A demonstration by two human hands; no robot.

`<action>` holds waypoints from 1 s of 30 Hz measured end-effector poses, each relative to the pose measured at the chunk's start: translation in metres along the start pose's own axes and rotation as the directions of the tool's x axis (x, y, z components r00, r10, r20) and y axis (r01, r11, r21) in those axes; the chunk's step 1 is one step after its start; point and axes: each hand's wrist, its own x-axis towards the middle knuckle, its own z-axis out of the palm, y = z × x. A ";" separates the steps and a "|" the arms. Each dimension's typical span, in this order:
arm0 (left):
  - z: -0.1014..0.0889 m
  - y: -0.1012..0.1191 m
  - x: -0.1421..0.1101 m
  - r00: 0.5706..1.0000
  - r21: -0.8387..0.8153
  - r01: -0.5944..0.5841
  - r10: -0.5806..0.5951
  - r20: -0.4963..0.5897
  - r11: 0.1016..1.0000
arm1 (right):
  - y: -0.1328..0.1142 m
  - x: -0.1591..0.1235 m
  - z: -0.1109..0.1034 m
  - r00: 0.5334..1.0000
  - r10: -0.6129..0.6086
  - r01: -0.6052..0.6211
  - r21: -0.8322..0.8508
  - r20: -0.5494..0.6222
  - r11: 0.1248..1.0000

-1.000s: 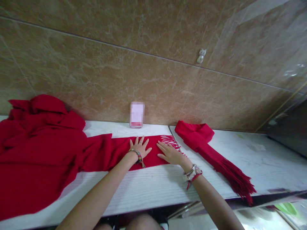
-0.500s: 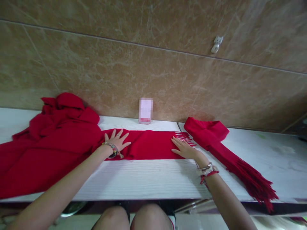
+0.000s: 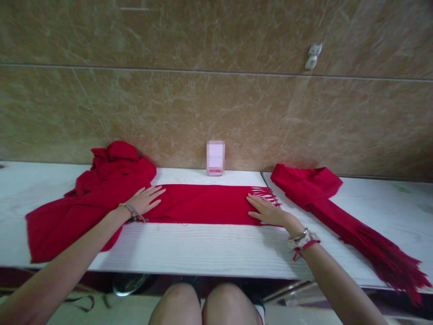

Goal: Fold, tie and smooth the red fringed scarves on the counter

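Note:
A red fringed scarf (image 3: 206,204) lies on the white tabletop, its right part flat and smooth, its left part bunched in a heap against the wall. My left hand (image 3: 146,200) rests palm down with fingers stretched out where the flat stretch meets the heap. At the other end, just beside the white-looking gaps of the fringe, my right hand (image 3: 265,210) presses flat on the cloth, fingers extended. Neither hand grips anything. A second red item (image 3: 324,203), folded at the top with a long fringed tail, lies right of my right hand.
A small pale box-like object (image 3: 215,158), blurred out, stands against the brown marbled wall (image 3: 189,113). A white cat-shaped hook (image 3: 313,56) is fixed to the wall. The white table (image 3: 203,253) has a seam near the fringe; the second item's tail overhangs its front edge.
My left hand has slid left along the scarf, away from my right hand, and the folds between them have flattened. My right hand stays by the fringe. The camera view has shifted.

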 end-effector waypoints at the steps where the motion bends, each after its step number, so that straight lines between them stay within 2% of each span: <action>1: -0.001 0.001 0.000 1.000 0.009 -0.009 0.009 -0.009 1.000 | 0.000 0.000 -0.001 1.000 -0.003 0.003 -0.002 0.002 1.000; 7: -0.010 0.024 -0.001 0.986 -0.027 -0.146 0.143 -0.088 0.989 | 0.010 -0.006 -0.007 0.996 0.093 -0.092 0.047 -0.010 0.995; 10: -0.015 0.038 0.005 0.976 -0.104 -0.206 0.197 -0.095 0.973 | 0.006 -0.005 -0.016 0.987 0.068 -0.059 0.064 -0.145 0.996; 13: -0.019 0.048 0.018 0.970 -0.211 -0.228 0.204 -0.130 0.950 | -0.013 0.005 -0.027 0.962 -0.009 0.030 0.071 -0.274 0.997; 14: -0.020 0.050 0.023 0.966 -0.248 -0.248 0.219 -0.139 0.937 | -0.022 0.010 -0.030 0.960 -0.048 0.073 0.080 -0.275 0.994; 17: -0.019 0.053 0.038 0.944 -0.347 -0.330 0.302 -0.134 0.878 | -0.054 0.028 -0.034 0.962 -0.203 0.226 0.115 -0.185 0.967; 21: -0.012 0.052 0.049 0.932 -0.420 -0.358 0.344 -0.111 0.834 | -0.083 0.049 -0.030 0.929 -0.354 0.367 0.170 -0.106 0.914; 24: -0.006 0.053 0.048 0.937 -0.395 -0.340 0.345 -0.060 0.854 | -0.089 0.058 -0.024 0.916 -0.393 0.402 0.197 -0.085 0.894; 28: -0.002 0.053 0.043 0.941 -0.322 -0.314 0.338 0.020 0.893 | -0.087 0.058 -0.016 0.916 -0.387 0.401 0.217 -0.104 0.890; 30: -0.002 0.052 0.042 0.947 -0.309 -0.300 0.320 0.014 0.902 | -0.085 0.056 -0.014 0.917 -0.384 0.400 0.237 -0.112 0.886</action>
